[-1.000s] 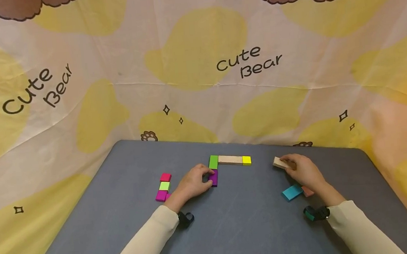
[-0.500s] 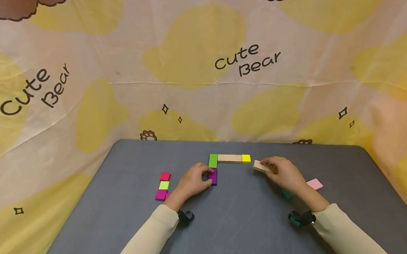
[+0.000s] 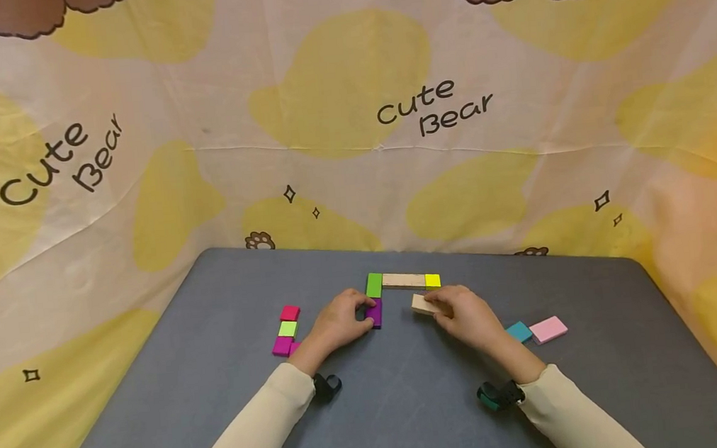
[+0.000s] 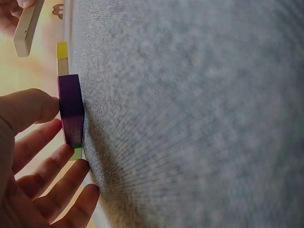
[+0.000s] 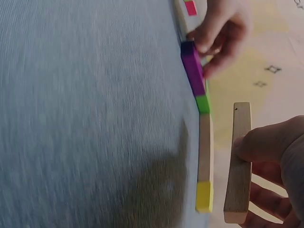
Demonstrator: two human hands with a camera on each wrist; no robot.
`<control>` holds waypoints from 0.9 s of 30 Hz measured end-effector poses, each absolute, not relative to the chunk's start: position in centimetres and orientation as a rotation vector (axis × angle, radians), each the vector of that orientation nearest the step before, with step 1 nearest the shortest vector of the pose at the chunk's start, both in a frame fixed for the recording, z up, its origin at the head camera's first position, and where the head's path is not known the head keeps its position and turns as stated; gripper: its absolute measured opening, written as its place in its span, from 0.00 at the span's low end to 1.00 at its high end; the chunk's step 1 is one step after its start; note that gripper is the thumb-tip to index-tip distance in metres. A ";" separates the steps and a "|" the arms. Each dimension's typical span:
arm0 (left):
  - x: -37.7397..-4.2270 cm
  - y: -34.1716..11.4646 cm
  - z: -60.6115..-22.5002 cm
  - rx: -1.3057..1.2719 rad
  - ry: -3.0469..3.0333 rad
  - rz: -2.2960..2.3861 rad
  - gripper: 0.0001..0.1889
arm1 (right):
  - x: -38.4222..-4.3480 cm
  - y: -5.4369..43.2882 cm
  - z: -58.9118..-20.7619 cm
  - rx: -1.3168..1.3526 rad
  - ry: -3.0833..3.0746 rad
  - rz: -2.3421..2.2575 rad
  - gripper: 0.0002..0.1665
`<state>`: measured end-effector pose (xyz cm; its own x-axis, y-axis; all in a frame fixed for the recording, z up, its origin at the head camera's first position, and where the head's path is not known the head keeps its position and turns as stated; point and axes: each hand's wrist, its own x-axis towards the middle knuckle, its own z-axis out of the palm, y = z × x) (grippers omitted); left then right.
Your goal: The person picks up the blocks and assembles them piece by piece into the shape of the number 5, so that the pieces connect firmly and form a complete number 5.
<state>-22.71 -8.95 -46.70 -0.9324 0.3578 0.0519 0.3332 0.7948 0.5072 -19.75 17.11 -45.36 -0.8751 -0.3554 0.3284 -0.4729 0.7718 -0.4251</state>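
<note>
In the head view, my left hand holds a purple block lying on the table, thumb at its near end and index finger at its far end. This block meets a green block, from which a plain wooden block runs right to a small yellow block. My right hand pinches a second plain wooden block between thumb and fingers. The right wrist view shows it held above the table, its shadow falling on the cloth. Its right part is hidden by the fingers in the head view.
Left of my left hand lie a red block, a light green block and magenta blocks, partly behind the wrist. Right of my right forearm are a blue block and a pink block. A printed curtain borders the grey table.
My right hand has moved left with the wooden block, from beyond the yellow block to just in front of the row. The left hand has stayed at the purple block.
</note>
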 end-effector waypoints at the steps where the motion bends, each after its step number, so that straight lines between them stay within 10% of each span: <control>1: -22.7 -8.9 -46.7 0.561 2.932 0.810 0.15 | -19.7 16.8 -45.4 0.662 -2.732 0.746 0.19; 27: -22.6 -8.6 -46.3 0.501 2.934 0.772 0.15 | -19.1 12.4 -47.2 0.744 -2.815 0.770 0.15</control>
